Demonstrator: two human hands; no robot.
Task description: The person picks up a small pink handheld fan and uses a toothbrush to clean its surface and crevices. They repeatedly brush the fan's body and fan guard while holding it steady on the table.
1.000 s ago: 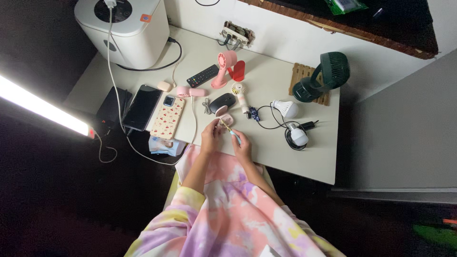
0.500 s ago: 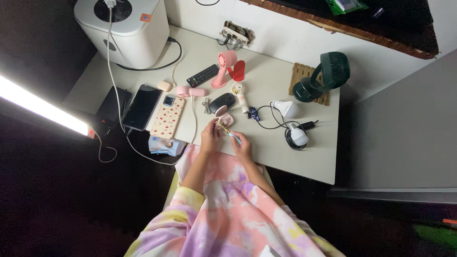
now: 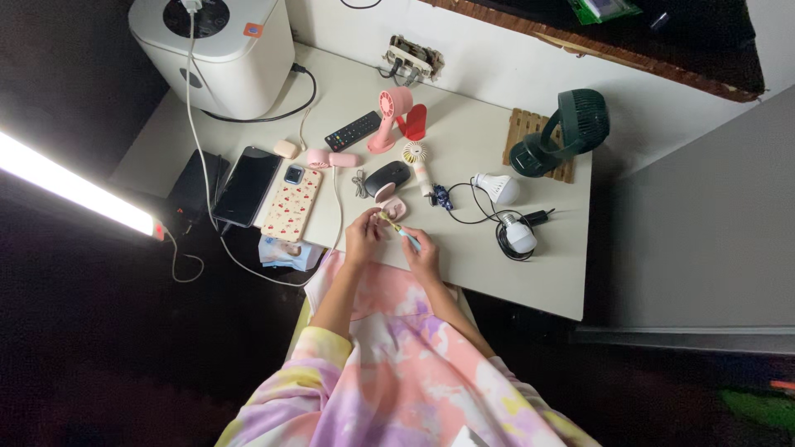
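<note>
Left hand [image 3: 363, 236]: grip pinched on something small at the tip of the tool; too small to name
Right hand [image 3: 424, 255]: grip clasped round a thin tool [image 3: 401, 232] with a pale blue handle, tip angled toward the left fingers
Pink case [image 3: 391, 201]: open, on the worktop [image 3: 480, 265] just beyond both grips
Risk, slip: the tip could skid off and prick the left fingers
Risk, loss: a dropped piece could roll off the near edge; the cable [image 3: 335, 207] left of the grips could snag
Risk, crowding: black mouse [image 3: 387, 177] close behind the case
</note>
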